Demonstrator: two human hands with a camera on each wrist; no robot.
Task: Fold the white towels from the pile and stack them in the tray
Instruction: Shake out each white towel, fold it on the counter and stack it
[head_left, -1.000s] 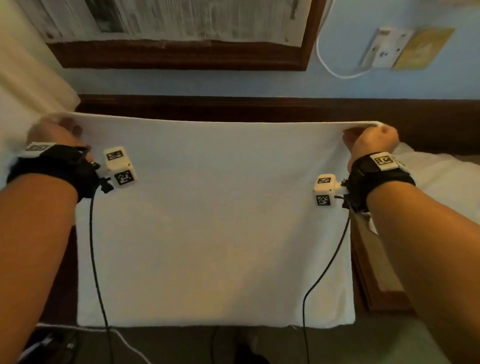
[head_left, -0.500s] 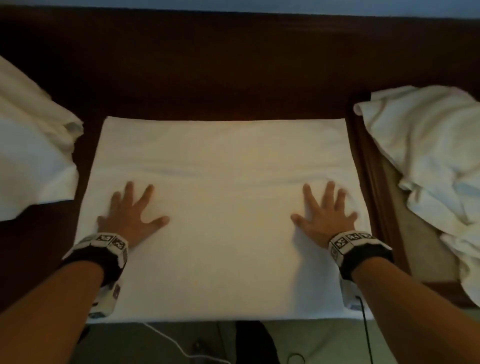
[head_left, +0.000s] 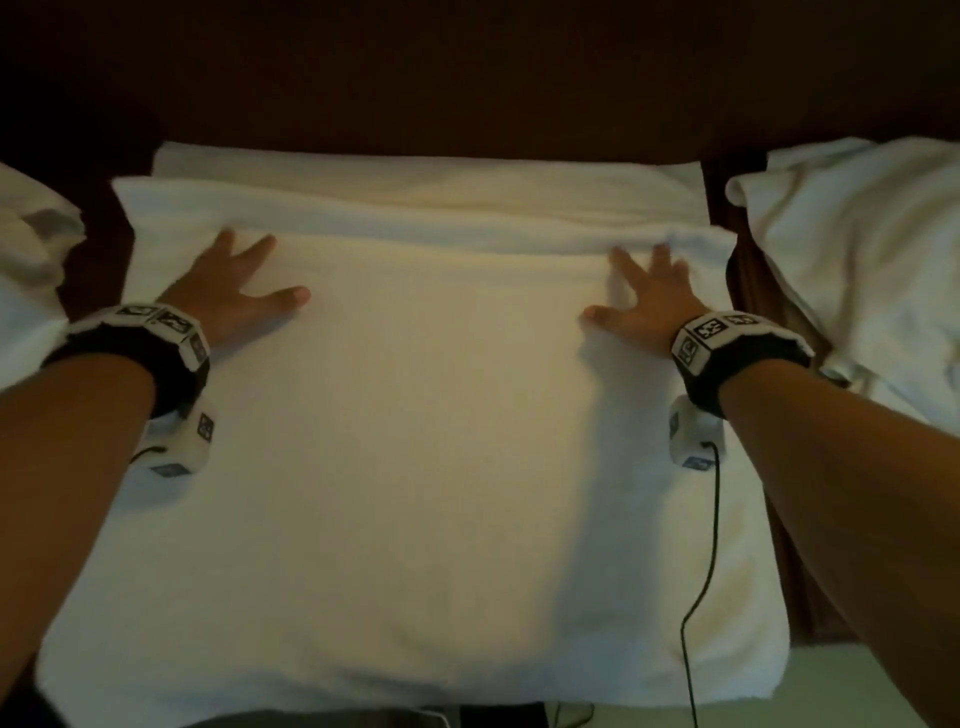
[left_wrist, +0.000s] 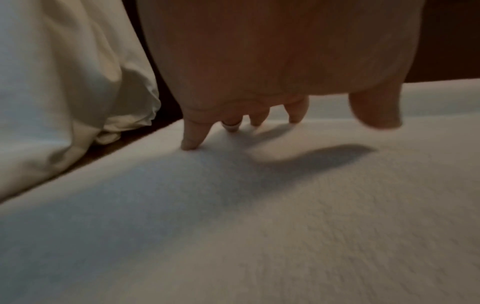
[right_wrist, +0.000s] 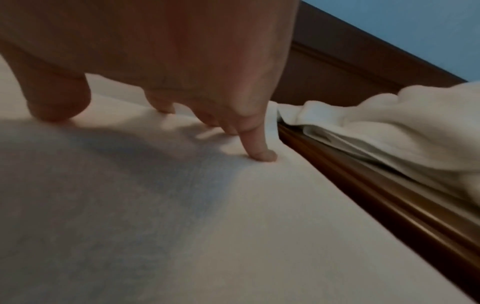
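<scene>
Since 0.5 s ago: left hand (head_left: 228, 296) and right hand (head_left: 641, 304), both flat, fingers spread, have slid toward frame top, bunching towel (head_left: 405, 441) there.

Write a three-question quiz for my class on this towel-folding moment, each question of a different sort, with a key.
1. True or false: the left hand lies flat with spread fingers on the spread towel.
2. Multiple choice: the right hand is A) lifting a corner, B) pressing flat on the towel, C) reaching into the tray.
3. Short answer: where does the ridge of bunched cloth run?

Key: 1 true. 2 B. 3 Across the towel's far side, just beyond the fingertips.
</scene>
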